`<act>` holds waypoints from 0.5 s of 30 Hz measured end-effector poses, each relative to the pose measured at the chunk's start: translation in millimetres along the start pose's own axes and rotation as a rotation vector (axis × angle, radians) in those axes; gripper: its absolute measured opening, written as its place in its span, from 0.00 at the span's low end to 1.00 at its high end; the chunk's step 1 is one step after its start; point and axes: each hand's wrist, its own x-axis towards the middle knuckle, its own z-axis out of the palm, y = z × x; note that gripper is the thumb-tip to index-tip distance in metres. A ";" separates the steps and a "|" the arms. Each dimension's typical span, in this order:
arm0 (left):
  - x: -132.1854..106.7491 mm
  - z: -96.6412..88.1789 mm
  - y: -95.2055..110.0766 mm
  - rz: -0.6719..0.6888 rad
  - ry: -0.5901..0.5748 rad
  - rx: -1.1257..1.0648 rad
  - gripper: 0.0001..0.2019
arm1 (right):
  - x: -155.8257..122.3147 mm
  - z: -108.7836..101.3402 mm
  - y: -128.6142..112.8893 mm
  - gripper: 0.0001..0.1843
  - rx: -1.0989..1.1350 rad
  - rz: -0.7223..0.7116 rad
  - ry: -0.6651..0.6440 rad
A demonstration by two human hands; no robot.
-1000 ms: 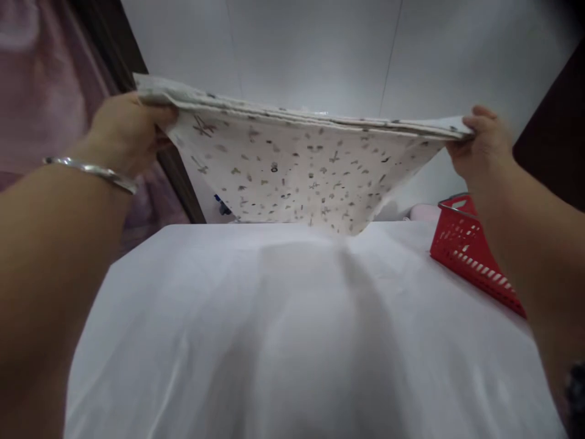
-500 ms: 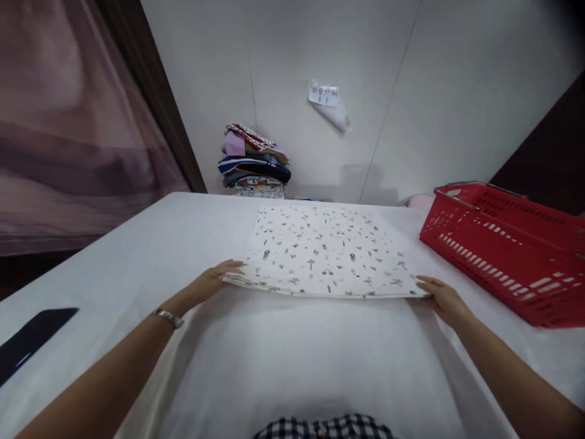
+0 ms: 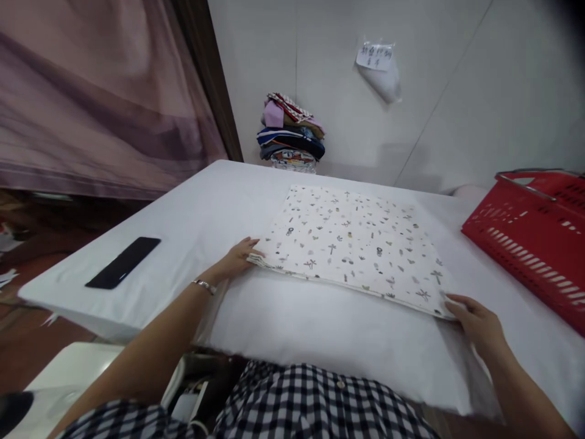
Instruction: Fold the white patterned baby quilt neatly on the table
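Left hand point(image 3: 238, 257) and right hand point(image 3: 481, 324) pinch the near corners of a folded printed cloth point(image 3: 351, 244) on a white table point(image 3: 196, 225), left of a red basket point(image 3: 525, 238); even tension should align its layers.

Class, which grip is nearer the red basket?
Right. The right grip is at the near right corner of the patterned cloth, beside but apart from the red basket; the left grip is farther off, at the near left corner.

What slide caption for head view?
Left fingers and right fingers hold near corners of a folded printed cloth on a white table.
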 end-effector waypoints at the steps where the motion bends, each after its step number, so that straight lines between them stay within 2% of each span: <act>1: -1.5 1.0 -0.8 -0.003 0.013 -0.001 0.20 | -2.1 0.3 -1.5 0.13 -0.169 -0.090 0.037; 3: -7.4 0.6 -0.4 -0.009 0.029 -0.012 0.20 | -8.5 1.8 -4.6 0.11 -0.409 -0.279 0.126; 4: -11.6 -0.2 1.5 -0.008 0.034 -0.012 0.20 | -12.8 3.7 -6.0 0.11 -0.436 -0.363 0.160; 7: -25.8 1.3 17.6 0.026 0.052 0.067 0.26 | -29.4 17.0 -11.1 0.11 -0.323 -0.549 0.179; 9: -31.5 9.9 38.1 0.097 0.085 0.159 0.28 | -40.9 33.6 -19.1 0.11 -0.251 -0.654 0.055; 11: -30.7 25.9 63.6 0.192 0.112 0.217 0.24 | -50.3 54.9 -33.3 0.11 -0.241 -0.760 -0.120; 15: -12.5 66.2 108.8 0.337 0.105 0.209 0.15 | -55.7 97.4 -73.9 0.13 -0.290 -0.911 -0.344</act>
